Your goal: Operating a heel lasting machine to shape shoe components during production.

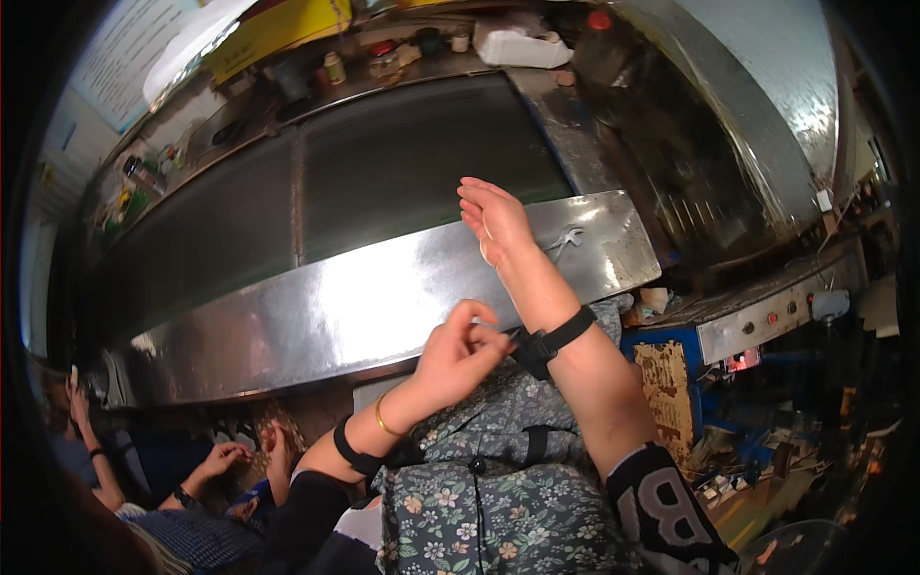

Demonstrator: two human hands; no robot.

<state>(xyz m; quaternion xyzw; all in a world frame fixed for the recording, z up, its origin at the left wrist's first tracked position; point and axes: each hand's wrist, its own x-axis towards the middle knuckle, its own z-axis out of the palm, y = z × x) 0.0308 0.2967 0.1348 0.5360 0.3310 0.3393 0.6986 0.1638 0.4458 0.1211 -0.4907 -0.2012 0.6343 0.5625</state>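
Note:
My left hand (460, 355), with a gold bangle (379, 416) at its wrist, is closed in a pinch at a black strap (565, 335) around my right forearm. A small black device (533, 355) sits on the strap beside my left fingertips, which partly hide its edge. My right hand (496, 222) is held out over a shiny metal ledge (374, 287), fingers straight, palm turned sideways and nothing in it. To its right, a small whitish thing (567, 241) lies on the ledge; its kind is unclear. Another black band (351, 447) circles my left forearm.
Beyond the ledge lie dark flat panels (412, 144). Bottles, jars and a white plastic jug (522, 44) line the back. At lower left, other people's hands (228, 458) are in view. A control panel with knobs (771, 321) stands at right, above clutter.

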